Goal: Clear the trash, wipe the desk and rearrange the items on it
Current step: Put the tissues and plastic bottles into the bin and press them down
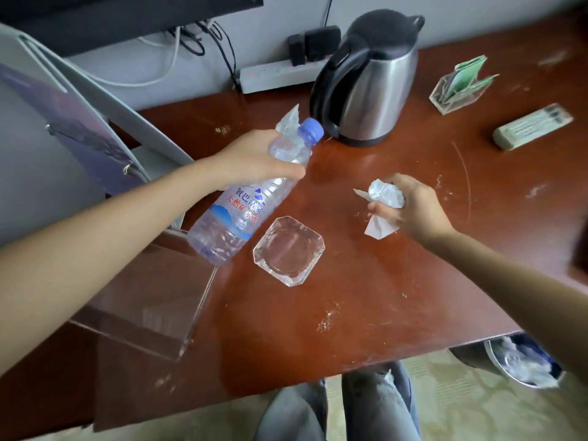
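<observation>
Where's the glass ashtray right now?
In the head view the glass ashtray sits on the desk near the middle, just right of the base of the bottle the left hand holds.

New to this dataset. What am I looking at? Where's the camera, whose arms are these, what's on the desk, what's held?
There is no machine here. A person works with bare hands, and the single picture comes from a wide-angle camera on their head, looking down at the desk. The left hand grips a clear plastic water bottle with a blue cap; a scrap of white paper pokes out beside it. The right hand grips a crumpled white tissue. On the reddish-brown wooden desk sit a square clear glass ashtray, a steel electric kettle with a black handle, a clear acrylic holder of green sachets, a pale remote control and, at the left, a clear acrylic stand. A bin holding white trash shows at the lower right, beyond the desk's edge.
</observation>
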A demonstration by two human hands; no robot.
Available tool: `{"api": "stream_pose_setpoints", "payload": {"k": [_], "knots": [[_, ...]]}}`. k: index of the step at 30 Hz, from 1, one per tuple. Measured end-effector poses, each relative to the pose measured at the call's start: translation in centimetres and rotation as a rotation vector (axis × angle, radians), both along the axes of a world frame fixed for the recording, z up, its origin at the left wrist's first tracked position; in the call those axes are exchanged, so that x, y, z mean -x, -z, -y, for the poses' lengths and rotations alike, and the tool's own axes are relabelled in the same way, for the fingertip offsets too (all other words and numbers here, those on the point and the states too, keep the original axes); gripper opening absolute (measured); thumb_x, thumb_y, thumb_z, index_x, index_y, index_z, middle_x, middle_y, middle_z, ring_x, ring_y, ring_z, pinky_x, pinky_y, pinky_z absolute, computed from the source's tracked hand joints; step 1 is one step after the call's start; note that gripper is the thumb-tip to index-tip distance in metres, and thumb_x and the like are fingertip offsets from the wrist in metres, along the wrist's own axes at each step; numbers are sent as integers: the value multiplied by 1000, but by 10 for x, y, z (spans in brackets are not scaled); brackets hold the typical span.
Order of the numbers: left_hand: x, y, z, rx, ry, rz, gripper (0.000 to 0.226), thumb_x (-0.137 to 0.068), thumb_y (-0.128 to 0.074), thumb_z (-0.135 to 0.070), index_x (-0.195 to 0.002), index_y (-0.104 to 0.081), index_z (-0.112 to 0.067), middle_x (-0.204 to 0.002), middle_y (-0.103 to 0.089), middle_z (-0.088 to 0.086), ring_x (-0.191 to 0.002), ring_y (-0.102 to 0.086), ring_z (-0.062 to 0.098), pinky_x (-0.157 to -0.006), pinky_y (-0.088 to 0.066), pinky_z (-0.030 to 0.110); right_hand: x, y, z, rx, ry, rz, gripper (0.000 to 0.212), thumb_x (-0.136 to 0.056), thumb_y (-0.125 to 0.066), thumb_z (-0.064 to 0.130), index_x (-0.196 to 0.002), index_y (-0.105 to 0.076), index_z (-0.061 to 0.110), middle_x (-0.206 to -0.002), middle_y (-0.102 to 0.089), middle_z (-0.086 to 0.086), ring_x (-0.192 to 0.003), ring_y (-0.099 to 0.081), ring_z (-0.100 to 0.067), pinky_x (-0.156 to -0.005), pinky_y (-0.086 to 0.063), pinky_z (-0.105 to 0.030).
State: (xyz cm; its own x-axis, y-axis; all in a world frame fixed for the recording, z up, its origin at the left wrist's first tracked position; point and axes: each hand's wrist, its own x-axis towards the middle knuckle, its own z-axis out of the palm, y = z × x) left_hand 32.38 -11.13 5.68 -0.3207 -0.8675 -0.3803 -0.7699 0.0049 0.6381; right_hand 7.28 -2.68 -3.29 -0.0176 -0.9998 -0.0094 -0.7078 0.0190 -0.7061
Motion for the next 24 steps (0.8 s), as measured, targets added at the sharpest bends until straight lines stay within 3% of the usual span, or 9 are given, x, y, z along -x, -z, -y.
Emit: {"api": "stream_pose_setpoints", "payload": {"k": [2, 6, 9, 14, 18, 24], "knots": [[15, -2, -11, -10, 79, 18, 74, -44, -67, -58, -109, -61, -24, -95, -65, -6, -86, -63, 12, -76, -49, 31, 9, -4, -13, -16, -3, -50, 30, -76, -75, 28, -92, -57, 10, -83, -52, -2, -69, -45, -17, -55, -32, -17], [54, 7, -35, -26, 185, 37, 57, -64, -77, -44, -114, -59, -24, -86, -55, -15, -74, -53, -2, -62, -39, 13, 39, -7, -45, -8, 62, -54, 32, -76, -74, 29, -94, -59, 7, -84, -54, -6, -72, -47, -20, -58, -33, -17], [90, 18, -51, -39, 261, 5, 50, -70, -77, -38, -114, -59, -23, -95, -61, -10, -86, -59, 7, -72, -43, 21, 70, -10, -67, -12, 168, 14, 33, -78, -73, 33, -86, -59, 4, -76, -55, -6, -65, -45, -17, -54, -34, -22], [167, 18, -70, 1, 362, 8, 53, -68, -78, -39, -114, -60, -21, -110, -61, -7, -98, -57, 11, -82, -42, 24, 136, -18, -102, 25, 305, 64, 34, -79, -73, 31, -67, -47, 12, -58, -42, 7, -52, -35, -10, -45, -29, -16], [248, 13, -92, 12, 427, 9, 58, -64, -79, -42, -116, -59, -24, -108, -62, -8, -99, -58, 11, -83, -43, 24, 204, -24, -131, 18, 332, 76, 28, -80, -72, 36, -76, -54, 15, -66, -55, 5, -57, -50, -10, -47, -36, -17], [371, 16, -140, 65, 483, 5, 65, -70, -78, -37, -128, -51, -25, -114, -51, -14, -104, -49, 6, -83, -33, 21, 325, -32, -184, 59, 237, 47, 21, -77, -74, 23, -83, -53, 21, -70, -48, 15, -61, -45, -1, -57, -34, -10]]}}
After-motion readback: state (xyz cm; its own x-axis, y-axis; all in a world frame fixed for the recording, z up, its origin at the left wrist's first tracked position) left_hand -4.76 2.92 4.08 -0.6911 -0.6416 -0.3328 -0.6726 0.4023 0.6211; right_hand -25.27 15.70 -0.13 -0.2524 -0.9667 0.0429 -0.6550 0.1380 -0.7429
